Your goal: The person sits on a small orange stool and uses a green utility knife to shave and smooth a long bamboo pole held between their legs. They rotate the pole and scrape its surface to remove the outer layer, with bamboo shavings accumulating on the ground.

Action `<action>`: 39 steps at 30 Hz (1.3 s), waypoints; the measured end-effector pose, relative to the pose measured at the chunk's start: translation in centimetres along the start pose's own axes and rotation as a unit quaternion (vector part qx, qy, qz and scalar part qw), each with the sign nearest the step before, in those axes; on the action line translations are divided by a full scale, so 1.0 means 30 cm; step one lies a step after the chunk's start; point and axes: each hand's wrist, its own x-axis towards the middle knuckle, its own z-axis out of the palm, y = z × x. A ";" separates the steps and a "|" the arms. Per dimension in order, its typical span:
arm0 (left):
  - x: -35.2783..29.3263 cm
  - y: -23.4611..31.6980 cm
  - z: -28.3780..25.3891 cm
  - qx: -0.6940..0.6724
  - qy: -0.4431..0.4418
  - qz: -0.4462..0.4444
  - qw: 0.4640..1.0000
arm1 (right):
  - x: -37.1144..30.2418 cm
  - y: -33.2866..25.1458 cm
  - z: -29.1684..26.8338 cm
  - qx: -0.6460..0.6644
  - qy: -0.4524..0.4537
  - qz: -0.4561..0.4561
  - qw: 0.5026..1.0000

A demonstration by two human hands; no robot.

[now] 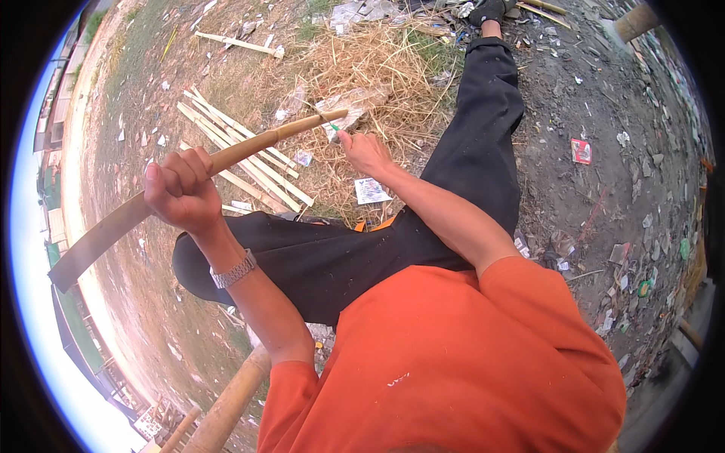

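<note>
My left hand [181, 190] is closed in a fist around a long, split bamboo strip [253, 144]. The strip slants from the lower left, where its end looks wide and flat, up to a narrower tip in front of me. Close to that tip, my right hand [368, 155] grips what looks like a small knife [335, 127] with a green handle. Its thin blade lies against or across the strip; whether it cuts in cannot be made out. A loose stack of pale split bamboo strips [281, 193] rests on the ground beyond my left hand.
A heap of dry straw [393, 64] covers the ground ahead, beside my outstretched leg [483, 128]. One more strip [240, 43] lies farther off. A thick bamboo pole [230, 396] stands near my left elbow. Litter, including a red packet [581, 151], dots the dirt at right.
</note>
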 end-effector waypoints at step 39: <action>-0.008 0.015 -0.027 -0.008 -0.001 -0.015 1.000 | 0.084 0.075 0.045 -0.015 0.000 0.045 0.999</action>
